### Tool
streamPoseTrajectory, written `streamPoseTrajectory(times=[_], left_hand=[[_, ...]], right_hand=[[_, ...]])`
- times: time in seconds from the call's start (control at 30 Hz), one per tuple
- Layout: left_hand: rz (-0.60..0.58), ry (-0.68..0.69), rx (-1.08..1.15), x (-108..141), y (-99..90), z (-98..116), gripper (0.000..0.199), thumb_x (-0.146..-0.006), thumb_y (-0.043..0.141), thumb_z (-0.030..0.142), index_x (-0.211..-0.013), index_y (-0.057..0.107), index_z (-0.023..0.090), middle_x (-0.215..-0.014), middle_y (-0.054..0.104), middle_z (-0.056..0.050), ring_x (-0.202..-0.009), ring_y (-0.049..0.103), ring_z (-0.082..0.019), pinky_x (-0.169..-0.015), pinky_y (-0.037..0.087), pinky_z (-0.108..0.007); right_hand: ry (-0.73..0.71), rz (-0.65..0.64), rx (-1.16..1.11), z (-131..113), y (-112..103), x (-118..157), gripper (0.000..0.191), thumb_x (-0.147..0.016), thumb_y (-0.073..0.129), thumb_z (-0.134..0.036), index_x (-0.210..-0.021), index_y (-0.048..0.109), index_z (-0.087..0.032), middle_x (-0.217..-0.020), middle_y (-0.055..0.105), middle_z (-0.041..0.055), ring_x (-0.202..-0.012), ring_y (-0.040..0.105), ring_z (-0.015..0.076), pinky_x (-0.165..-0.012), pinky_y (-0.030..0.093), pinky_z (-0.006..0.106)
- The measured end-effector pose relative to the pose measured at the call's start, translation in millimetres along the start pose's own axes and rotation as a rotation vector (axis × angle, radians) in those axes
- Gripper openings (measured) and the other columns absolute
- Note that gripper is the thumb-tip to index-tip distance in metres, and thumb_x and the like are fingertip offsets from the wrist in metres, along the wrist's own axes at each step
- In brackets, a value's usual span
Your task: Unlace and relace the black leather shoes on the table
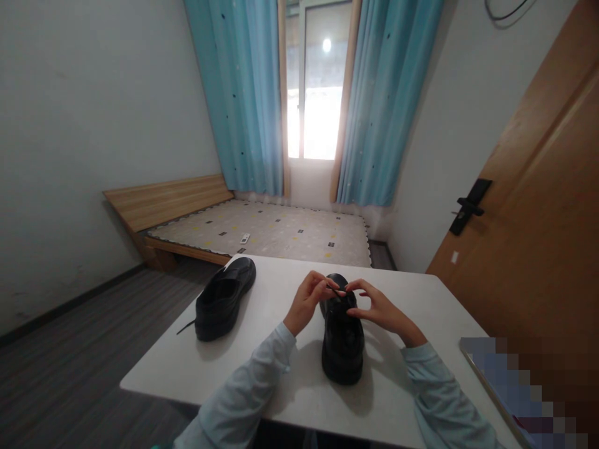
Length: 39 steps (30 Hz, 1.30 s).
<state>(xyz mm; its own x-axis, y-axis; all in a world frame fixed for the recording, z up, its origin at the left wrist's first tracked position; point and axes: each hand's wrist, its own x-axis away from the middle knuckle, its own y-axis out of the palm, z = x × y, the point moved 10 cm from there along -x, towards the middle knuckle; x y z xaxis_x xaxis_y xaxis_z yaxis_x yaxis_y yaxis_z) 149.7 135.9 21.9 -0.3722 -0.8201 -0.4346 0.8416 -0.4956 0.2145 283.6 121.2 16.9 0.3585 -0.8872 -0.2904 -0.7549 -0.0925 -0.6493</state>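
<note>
A black shoe (343, 358) stands on the white table (281, 399), its heel toward me and its toe toward the window. My left hand (309, 300), at the left of its lacing, pinches a dark shoelace (333, 289) between thumb and fingers. From the other side my right hand (377, 307) meets the lacing; its curved fingertips are at the lace and the thumb rests lower, against the shoe's upper. Just what lies under these fingertips is partly hidden. Another black shoe (219, 318) sits apart at the table's left, with a lace end trailing off its heel side.
Beyond the table is a low bed with a patterned mattress (281, 227), a small white remote-like object (244, 238) lying on it. Blue curtains (248, 100) frame the window. A wooden door (528, 206) stands at right, near a blurred-out flat object (510, 380) by the table's right edge.
</note>
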Motion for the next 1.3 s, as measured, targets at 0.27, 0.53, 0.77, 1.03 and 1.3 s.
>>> streamPoseTrajectory(times=[0.27, 0.53, 0.77, 1.03, 1.3], left_hand=[[-0.047, -0.066, 0.111, 0.7, 2.9, -9.0, 0.027, -0.085, 0.052, 0.042, -0.085, 0.044, 0.017, -0.090, 0.059, -0.002, -0.069, 0.064, -0.011, -0.076, 0.056, -0.037], [-0.102, -0.149, 0.017, 5.7, 7.6, -10.8, 0.033, -0.078, 0.060, 0.045, -0.083, 0.052, 0.014, -0.078, 0.060, -0.001, -0.059, 0.063, -0.011, -0.059, 0.057, -0.030], [-0.252, -0.221, -0.007, 11.0, 20.7, -17.2, 0.037, -0.071, 0.069, 0.044, -0.078, 0.058, 0.010, -0.068, 0.057, -0.001, -0.056, 0.060, -0.011, -0.054, 0.055, -0.025], [-0.370, -0.197, -0.048, 15.7, 34.1, -13.6, 0.034, -0.071, 0.069, 0.043, -0.076, 0.062, 0.010, -0.077, 0.059, -0.005, -0.063, 0.060, -0.012, -0.059, 0.055, -0.027], [-0.168, -0.114, -0.191, 3.9, 12.5, -10.4, 0.034, -0.078, 0.060, 0.043, -0.082, 0.065, 0.010, -0.071, 0.062, -0.004, -0.058, 0.060, -0.011, -0.058, 0.051, -0.023]], right_hand=[[0.024, -0.008, -0.022, 5.2, 2.5, 1.0, 0.046, -0.070, 0.071, -0.036, -0.108, 0.050, -0.023, -0.111, 0.055, 0.0057, -0.107, 0.053, 0.0224, -0.091, 0.044, 0.043], [0.018, -0.012, -0.018, 8.5, 3.2, 1.0, 0.045, -0.071, 0.070, -0.038, -0.109, 0.051, -0.023, -0.110, 0.057, 0.0058, -0.105, 0.054, 0.0231, -0.091, 0.044, 0.044], [0.020, -0.016, -0.026, 10.4, 3.5, 1.4, 0.046, -0.070, 0.070, -0.040, -0.108, 0.050, -0.024, -0.112, 0.056, 0.0057, -0.107, 0.053, 0.0230, -0.090, 0.044, 0.043], [0.027, -0.014, -0.030, 9.3, 2.2, 0.3, 0.047, -0.069, 0.072, -0.038, -0.107, 0.050, -0.023, -0.113, 0.056, 0.0068, -0.109, 0.052, 0.0235, -0.089, 0.045, 0.042], [0.044, 0.106, -0.082, 9.9, -8.5, -3.0, 0.029, -0.078, 0.062, -0.041, -0.098, 0.060, -0.021, -0.103, 0.063, 0.0065, -0.099, 0.058, 0.0212, -0.085, 0.048, 0.039]])
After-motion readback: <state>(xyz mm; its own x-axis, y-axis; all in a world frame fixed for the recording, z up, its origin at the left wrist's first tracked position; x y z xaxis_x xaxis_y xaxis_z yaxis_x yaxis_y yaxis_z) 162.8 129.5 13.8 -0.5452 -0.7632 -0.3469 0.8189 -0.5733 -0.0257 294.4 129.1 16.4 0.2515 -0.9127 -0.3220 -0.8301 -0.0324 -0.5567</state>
